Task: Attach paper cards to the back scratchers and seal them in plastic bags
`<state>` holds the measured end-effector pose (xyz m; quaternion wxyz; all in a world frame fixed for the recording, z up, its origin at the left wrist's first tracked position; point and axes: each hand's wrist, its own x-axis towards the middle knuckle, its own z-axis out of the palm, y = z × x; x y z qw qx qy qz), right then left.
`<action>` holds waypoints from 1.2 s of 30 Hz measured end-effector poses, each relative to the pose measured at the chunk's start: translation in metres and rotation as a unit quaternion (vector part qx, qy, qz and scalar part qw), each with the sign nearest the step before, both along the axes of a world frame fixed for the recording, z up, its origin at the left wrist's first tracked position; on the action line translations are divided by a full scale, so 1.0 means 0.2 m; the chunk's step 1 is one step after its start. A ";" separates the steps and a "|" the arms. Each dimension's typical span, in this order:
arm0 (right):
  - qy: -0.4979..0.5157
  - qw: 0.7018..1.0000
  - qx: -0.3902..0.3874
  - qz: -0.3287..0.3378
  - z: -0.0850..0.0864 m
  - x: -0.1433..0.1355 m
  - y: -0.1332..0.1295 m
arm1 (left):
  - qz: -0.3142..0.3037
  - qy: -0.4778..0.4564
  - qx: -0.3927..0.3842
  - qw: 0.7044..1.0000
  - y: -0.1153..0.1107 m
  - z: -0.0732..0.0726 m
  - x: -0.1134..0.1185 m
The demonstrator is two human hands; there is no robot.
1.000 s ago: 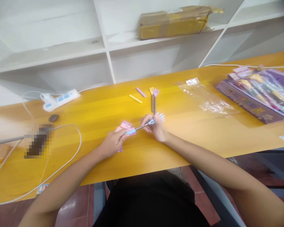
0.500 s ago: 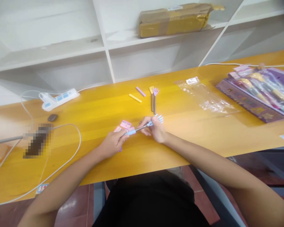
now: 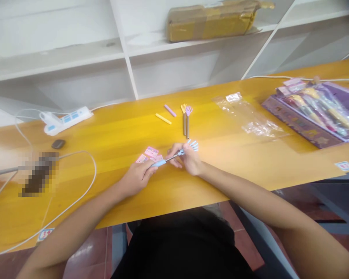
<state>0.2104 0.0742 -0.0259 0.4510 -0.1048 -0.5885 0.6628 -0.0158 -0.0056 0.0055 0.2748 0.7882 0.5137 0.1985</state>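
Note:
A light blue back scratcher (image 3: 172, 156) with a hand-shaped head and metal shaft is held slantwise between both hands. My left hand (image 3: 138, 175) is closed on its blue handle. Near the clawed end, my right hand (image 3: 189, 158) pinches the scratcher, its fingers curled round the neck. Pink printed cards (image 3: 151, 151) lie on the table just beyond my left hand. Farther back are a yellow back scratcher head with shaft (image 3: 184, 120) and a purple one (image 3: 188, 123), side by side. Left of them rest a yellow tube (image 3: 163, 118) and a purple tube (image 3: 170, 110).
Crumpled clear plastic bags (image 3: 250, 116) lie right of centre. At the right, a purple box (image 3: 304, 126) holds wrapped scratchers. A white power strip (image 3: 66, 121), a small dark object (image 3: 58, 144) and a looping cable (image 3: 94, 170) are on the left. A taped carton (image 3: 211, 23) sits on the shelf.
The view has shifted slightly, so everything appears a little farther left. Both hands keep their hold on the blue back scratcher, with hardly any movement.

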 end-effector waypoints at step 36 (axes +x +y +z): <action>0.044 0.941 -0.104 -0.320 0.56 0.89 0.50 | -0.108 0.028 -0.097 0.989 -0.03 0.09 0.04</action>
